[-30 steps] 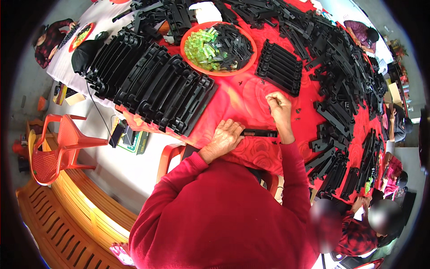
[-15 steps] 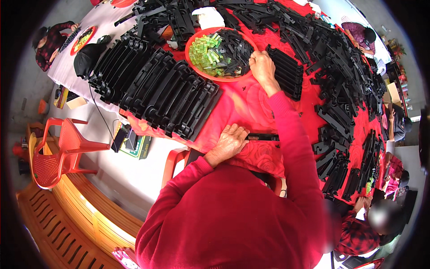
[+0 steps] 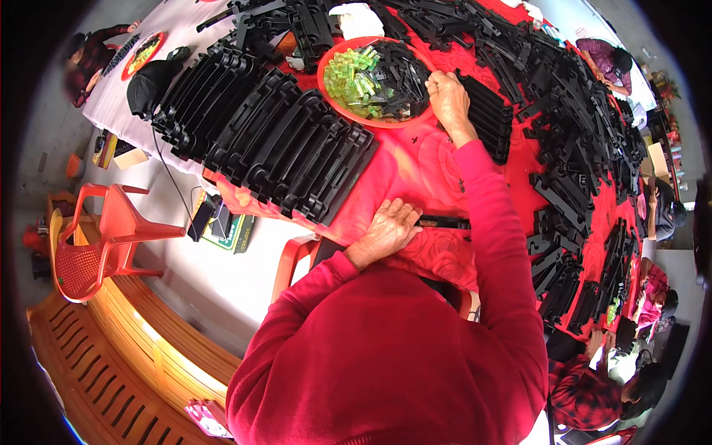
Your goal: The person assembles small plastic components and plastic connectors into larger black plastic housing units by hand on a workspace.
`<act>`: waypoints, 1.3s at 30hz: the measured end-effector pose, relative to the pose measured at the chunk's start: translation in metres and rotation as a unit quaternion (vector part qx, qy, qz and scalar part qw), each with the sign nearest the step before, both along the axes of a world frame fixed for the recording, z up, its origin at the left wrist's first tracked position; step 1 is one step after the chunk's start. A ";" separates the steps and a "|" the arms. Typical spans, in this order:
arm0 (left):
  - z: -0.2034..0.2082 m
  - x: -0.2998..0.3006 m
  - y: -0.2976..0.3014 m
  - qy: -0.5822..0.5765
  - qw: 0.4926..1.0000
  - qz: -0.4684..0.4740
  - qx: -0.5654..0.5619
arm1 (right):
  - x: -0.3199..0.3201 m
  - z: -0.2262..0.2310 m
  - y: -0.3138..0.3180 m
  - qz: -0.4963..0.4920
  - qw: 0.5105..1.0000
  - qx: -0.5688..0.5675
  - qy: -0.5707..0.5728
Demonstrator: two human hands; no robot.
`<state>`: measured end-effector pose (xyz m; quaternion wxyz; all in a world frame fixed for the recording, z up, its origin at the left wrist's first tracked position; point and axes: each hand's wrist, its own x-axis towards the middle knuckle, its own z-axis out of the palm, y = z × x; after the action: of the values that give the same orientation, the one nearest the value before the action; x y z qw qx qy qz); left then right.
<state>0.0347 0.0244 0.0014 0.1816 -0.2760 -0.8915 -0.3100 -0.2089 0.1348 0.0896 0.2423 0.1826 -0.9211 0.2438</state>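
Observation:
My left hand point(image 3: 389, 231) rests at the near edge of the red-covered table, its fingers closed over the left end of a slim black plastic part point(image 3: 443, 222). My right hand point(image 3: 450, 101) is at the right rim of a round red basin point(image 3: 331, 102), fingers pinched together. Whatever sits between those fingertips is hidden. In the basin lie translucent yellow-green pieces point(image 3: 351, 76) on the left and small black plastic pieces point(image 3: 404, 78) on the right. Just right of that hand is a row of long black parts point(image 3: 489, 122).
A long row of black plastic parts point(image 3: 263, 137) fills the table's left side. Loose black parts point(image 3: 578, 126) are heaped along the right and back. A black cap point(image 3: 150, 90) lies at far left. A red plastic chair point(image 3: 122, 230) stands left. Other people work around the tables.
The whole view has shifted slightly, so the table appears a little higher and further right. My right hand remains at the basin's right rim, and my left stays on the black part.

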 end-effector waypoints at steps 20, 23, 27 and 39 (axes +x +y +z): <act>0.039 -0.007 -0.002 -0.296 0.822 -0.025 0.486 | 0.209 -0.008 0.056 0.156 0.886 -0.320 -0.298; 0.040 -0.009 -0.002 -0.313 0.822 -0.031 0.475 | 0.215 -0.008 0.060 0.104 0.874 -0.372 -0.294; 0.041 -0.012 0.000 -0.323 0.836 -0.032 0.442 | 0.219 -0.017 0.067 0.101 0.864 -0.392 -0.301; 0.029 0.009 -0.024 -0.062 0.998 0.018 0.015 | 0.235 -0.051 0.096 -0.007 0.855 -0.378 -0.355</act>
<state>0.0439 0.0004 0.0307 0.1361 -0.2371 -0.9011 -0.3365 0.0258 0.2310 0.0389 -0.0489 -0.0281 -0.7826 0.6200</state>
